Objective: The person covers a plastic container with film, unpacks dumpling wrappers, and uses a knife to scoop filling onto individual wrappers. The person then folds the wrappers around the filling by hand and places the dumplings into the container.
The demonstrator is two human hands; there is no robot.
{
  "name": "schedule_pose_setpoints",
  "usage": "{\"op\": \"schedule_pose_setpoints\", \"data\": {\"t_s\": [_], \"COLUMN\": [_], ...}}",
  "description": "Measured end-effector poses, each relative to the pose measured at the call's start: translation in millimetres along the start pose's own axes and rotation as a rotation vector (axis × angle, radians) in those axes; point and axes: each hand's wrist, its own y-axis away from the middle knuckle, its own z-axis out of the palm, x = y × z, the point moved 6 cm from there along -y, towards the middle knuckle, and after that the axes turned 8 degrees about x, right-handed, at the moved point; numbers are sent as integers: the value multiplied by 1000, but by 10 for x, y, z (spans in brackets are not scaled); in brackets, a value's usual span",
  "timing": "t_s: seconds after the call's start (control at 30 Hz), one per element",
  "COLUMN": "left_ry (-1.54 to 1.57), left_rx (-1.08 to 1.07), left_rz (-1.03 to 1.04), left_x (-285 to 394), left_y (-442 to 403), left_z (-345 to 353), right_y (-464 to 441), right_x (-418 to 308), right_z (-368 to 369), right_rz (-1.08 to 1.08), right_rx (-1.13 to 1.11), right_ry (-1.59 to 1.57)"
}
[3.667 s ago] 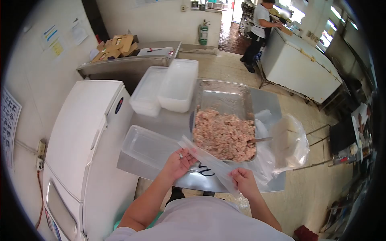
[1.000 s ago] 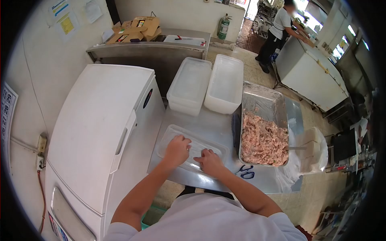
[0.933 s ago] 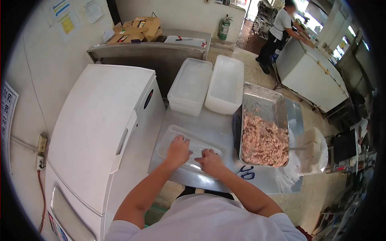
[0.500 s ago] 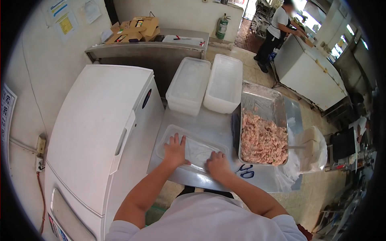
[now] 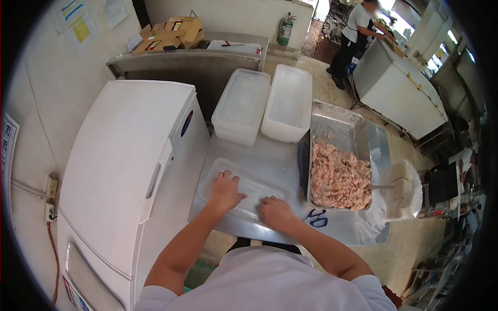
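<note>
A shallow translucent plastic tray or lid (image 5: pixel 277 189) lies on the metal table in front of me, with what looks like thin clear film inside. My left hand (image 5: pixel 224 192) rests on its left part, fingers bent forward and thumb apart, holding nothing visible. On the right part of its near side, my right hand (image 5: pixel 277 212) presses down with curled fingers; anything between them is hidden. To the right stands a metal pan (image 5: pixel 340 118) partly filled with pinkish minced meat mixture (image 5: pixel 340 173). Blue-handled scissors (image 5: pixel 317 218) lie beside the pan.
Translucent plastic boxes, a lidded one (image 5: pixel 241 101) and another (image 5: pixel 288 101), stand at the table's back. A white freezer (image 5: pixel 124 166) borders the left. A white block in plastic (image 5: pixel 404 189) is right of the pan. A co-worker (image 5: pixel 355 39) stands at a far white chest (image 5: pixel 402 85).
My left hand's fingers have drawn closer together and bent more. My right hand has shifted slightly left along the tray. The film's bright folds show less now.
</note>
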Motion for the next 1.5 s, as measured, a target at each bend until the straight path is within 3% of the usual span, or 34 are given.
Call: {"op": "schedule_pose_setpoints", "data": {"t_s": [0.07,0.17,0.47,0.57,0.67,0.77,0.87,1.1,1.27,1.37,1.5], "left_ry": [101,16,-200,-156,73,329,214,99,132,146,39], "left_rx": [102,22,-89,-76,69,-71,110,173,99,225,144], "left_rz": [40,-57,-37,-15,224,274,416,510,489,465,391], "left_x": [-7,18,49,151,180,380,395,251,211,276,306], "left_y": [15,104,130,176,193,478,803,884,895,922,942], "left_z": [66,48,-172,-293,-85,-221,-170,245,374,149,69], "right_y": [-50,-76,12,-68,-169,-215,-235,-96,-103,-101,-246], "right_x": [-81,6,77,66,86,35,190,132,121,30,-77], "right_z": [-49,306,221,102,61,27,339,376,370,241,173], "right_rz": [-78,-105,-272,-163,-144,-118,-144,-186,-207,-133,-197], "right_rx": [244,89,-222,-272,207,278,298,171,147,168,302], "right_ry": [-74,-15,81,-173,-276,-179,-75,-10,2,-35,-87]}}
